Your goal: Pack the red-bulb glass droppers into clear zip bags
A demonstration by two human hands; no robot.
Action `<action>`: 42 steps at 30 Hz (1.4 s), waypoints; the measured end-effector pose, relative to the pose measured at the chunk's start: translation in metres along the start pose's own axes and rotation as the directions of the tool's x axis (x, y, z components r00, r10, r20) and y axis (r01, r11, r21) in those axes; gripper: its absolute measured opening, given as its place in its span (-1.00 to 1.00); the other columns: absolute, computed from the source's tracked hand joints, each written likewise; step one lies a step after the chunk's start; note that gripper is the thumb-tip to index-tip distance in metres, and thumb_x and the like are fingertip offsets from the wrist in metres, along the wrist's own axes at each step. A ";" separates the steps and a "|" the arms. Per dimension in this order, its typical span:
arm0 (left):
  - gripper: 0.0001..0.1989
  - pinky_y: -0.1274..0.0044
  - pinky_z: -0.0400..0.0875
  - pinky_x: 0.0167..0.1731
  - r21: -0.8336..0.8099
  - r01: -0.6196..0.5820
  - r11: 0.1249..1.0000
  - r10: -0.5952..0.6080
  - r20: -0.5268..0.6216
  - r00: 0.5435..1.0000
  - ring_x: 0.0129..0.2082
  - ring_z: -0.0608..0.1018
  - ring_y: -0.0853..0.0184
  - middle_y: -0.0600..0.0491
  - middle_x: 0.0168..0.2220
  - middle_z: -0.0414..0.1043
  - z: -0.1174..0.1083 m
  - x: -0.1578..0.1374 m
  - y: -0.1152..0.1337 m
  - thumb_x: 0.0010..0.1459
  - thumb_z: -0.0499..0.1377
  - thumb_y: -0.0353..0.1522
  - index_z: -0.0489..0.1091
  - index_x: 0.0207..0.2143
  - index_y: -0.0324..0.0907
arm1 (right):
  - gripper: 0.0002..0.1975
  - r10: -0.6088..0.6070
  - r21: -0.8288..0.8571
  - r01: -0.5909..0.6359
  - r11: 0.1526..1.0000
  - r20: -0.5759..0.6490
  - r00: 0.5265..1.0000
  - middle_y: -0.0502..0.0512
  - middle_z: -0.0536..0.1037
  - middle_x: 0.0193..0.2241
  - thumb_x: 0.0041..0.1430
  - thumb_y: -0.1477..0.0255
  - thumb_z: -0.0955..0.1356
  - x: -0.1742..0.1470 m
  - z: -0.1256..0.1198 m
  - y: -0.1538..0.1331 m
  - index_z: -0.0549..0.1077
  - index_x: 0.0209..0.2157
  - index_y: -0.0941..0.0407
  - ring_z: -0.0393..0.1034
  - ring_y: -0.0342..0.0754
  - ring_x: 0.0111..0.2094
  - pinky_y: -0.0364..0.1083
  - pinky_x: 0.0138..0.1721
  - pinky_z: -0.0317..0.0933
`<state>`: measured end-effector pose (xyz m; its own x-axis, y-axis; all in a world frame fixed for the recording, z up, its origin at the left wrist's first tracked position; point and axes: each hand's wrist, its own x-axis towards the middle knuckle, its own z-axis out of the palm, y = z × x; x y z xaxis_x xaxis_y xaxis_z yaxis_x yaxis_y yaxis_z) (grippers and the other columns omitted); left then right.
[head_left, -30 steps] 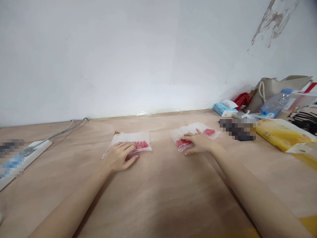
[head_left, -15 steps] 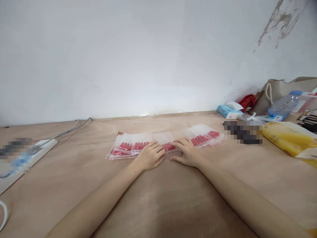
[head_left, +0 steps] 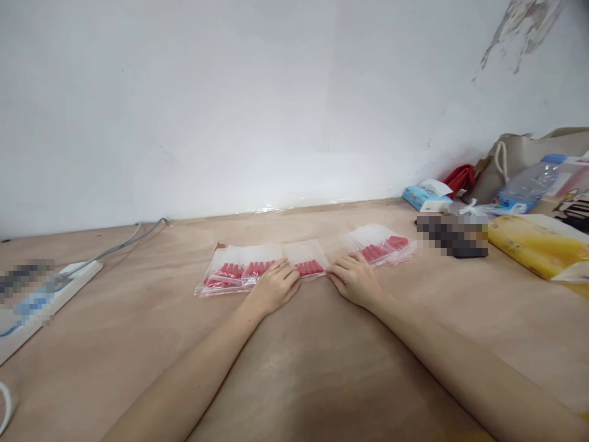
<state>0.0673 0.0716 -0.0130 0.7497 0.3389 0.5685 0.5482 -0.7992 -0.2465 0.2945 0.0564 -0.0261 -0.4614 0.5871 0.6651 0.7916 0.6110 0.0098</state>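
Observation:
In front of me a clear zip bag (head_left: 307, 258) holding a row of red, stick-like pieces lies flat between my two hands. My left hand (head_left: 276, 285) has its fingers closed at the bag's lower left corner. At the lower right corner, the thumb and fingers of my right hand (head_left: 353, 277) pinch the edge. Left of it lies an overlapping group of similar filled bags (head_left: 239, 270), partly covered by my left fingers. Another stack of filled bags (head_left: 380, 245) lies just beyond my right hand.
A white power strip (head_left: 78, 279) with a grey cable lies at the left. To the right are a blue tissue pack (head_left: 426, 197), a pixelated dark object (head_left: 451, 236), a yellow pack (head_left: 538, 245) and a plastic bottle (head_left: 529, 184). A white wall (head_left: 230, 110) backs the wooden table (head_left: 294, 380).
My hands have moved slightly apart, uncovering the red pieces in the middle bag. My right fingers have drawn together at its corner. The view has shifted a little.

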 end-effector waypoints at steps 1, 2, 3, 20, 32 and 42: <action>-0.85 0.36 0.27 0.01 0.016 -0.002 1.000 0.002 -0.015 1.000 -0.39 0.48 0.38 0.06 -0.39 0.44 0.001 0.000 0.000 0.20 -0.03 -0.47 0.31 -0.36 -0.22 | -0.84 0.011 -0.001 -0.011 1.000 -0.009 1.000 0.02 0.50 -0.48 0.13 0.52 0.24 0.000 -0.001 0.000 0.44 -0.42 0.12 0.31 -0.14 -0.39 -0.09 -0.23 -0.02; -0.85 0.36 0.27 0.01 0.032 -0.003 0.999 0.004 -0.030 1.000 -0.40 0.48 0.39 0.06 -0.39 0.45 0.002 0.000 0.000 0.19 -0.03 -0.49 0.32 -0.37 -0.22 | -0.84 0.024 -0.001 -0.024 1.000 -0.015 1.000 0.02 0.50 -0.48 0.14 0.52 0.24 0.000 -0.001 -0.001 0.44 -0.43 0.13 0.31 -0.14 -0.39 -0.09 -0.23 -0.02; -0.84 0.36 0.26 0.01 0.045 -0.003 0.999 0.005 -0.041 0.999 -0.40 0.48 0.39 0.06 -0.39 0.45 0.002 -0.001 -0.001 0.18 -0.03 -0.51 0.32 -0.38 -0.22 | -0.85 0.034 0.001 -0.034 0.999 -0.019 0.999 0.03 0.50 -0.48 0.14 0.51 0.24 0.000 -0.002 -0.001 0.43 -0.43 0.13 0.31 -0.14 -0.39 -0.10 -0.23 -0.02; -0.76 0.35 0.21 -0.06 0.127 -0.015 0.992 0.026 -0.084 0.996 -0.38 0.49 0.41 0.09 -0.43 0.48 -0.002 0.003 0.003 0.19 -0.03 -0.54 0.37 -0.44 -0.21 | -0.85 -0.212 -0.102 0.206 0.973 -0.048 0.976 0.02 0.47 -0.45 0.15 0.48 0.23 0.018 0.007 -0.016 0.44 -0.38 0.10 0.24 -0.12 -0.35 -0.04 -0.16 -0.05; -0.77 0.36 0.21 -0.08 0.111 -0.020 0.994 0.029 -0.081 0.996 -0.32 0.49 0.40 0.08 -0.38 0.49 -0.006 0.000 0.002 0.19 -0.02 -0.53 0.37 -0.43 -0.20 | -0.75 -0.366 -0.248 0.345 0.905 -0.043 0.929 0.01 0.42 -0.52 0.17 0.56 0.19 0.029 0.017 -0.024 0.38 -0.53 0.15 0.16 -0.15 -0.40 -0.01 -0.14 -0.08; -0.78 0.36 0.18 -0.07 0.049 -0.018 0.999 0.023 -0.102 0.995 -0.30 0.49 0.39 0.09 -0.38 0.50 -0.004 0.000 0.003 0.16 -0.01 -0.55 0.37 -0.43 -0.19 | -0.76 -0.204 -0.304 0.182 0.935 -0.041 0.978 -0.01 0.40 -0.55 0.17 0.56 0.19 0.000 -0.007 0.008 0.38 -0.52 0.14 0.16 -0.18 -0.44 -0.03 -0.09 -0.11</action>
<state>0.0674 0.0674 -0.0108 0.7201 0.2682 0.6399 0.5521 -0.7800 -0.2944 0.3038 0.0580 -0.0206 -0.5964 0.4276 0.6793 0.7777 0.5172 0.3573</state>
